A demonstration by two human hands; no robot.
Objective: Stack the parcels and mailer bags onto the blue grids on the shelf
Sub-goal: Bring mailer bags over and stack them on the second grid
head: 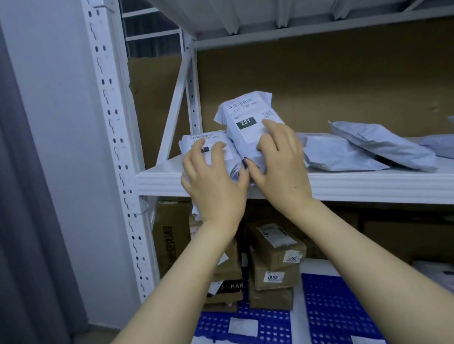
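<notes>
Mailer bags (251, 121) are sitting on the upper shelf (396, 183); left hand (215, 179) and right hand (280, 164) are each gripping one. Blue grids (335, 308) below are lying mostly bare.

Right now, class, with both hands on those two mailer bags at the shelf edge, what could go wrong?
1. The left mailer bag overhangs the shelf edge; it may slip off.
2. The right hand holds the tilted "231" bag only low down; it could topple.

Dim, bluish, soft lighting; wide-angle bending at edges, slight blur throughout.
</notes>
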